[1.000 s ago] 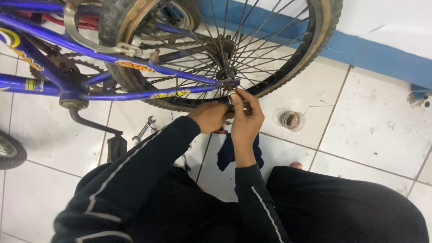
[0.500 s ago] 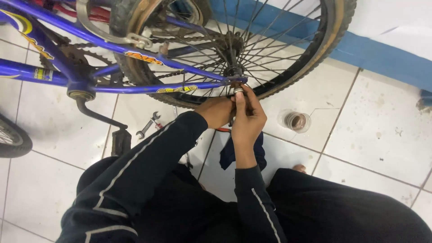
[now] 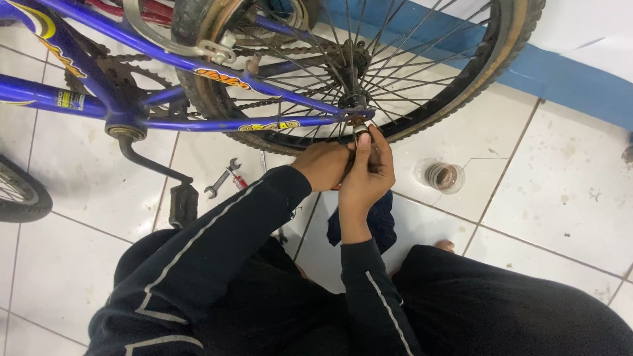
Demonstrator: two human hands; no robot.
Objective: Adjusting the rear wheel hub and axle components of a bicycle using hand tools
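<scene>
Both hands (image 3: 349,168) seemingly pinch the axle nut (image 3: 359,125).

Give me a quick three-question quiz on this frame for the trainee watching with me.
1. True or false: both the left hand and the right hand are at the rear wheel axle of the blue bicycle.
2. Which lies on the tiled floor to the right of the hands? A) a small round container B) a hammer C) a pump
3. What tool lies on the floor between the pedal and the left forearm?

Key: 1 true; 2 A; 3 an open-ended wrench.
</scene>
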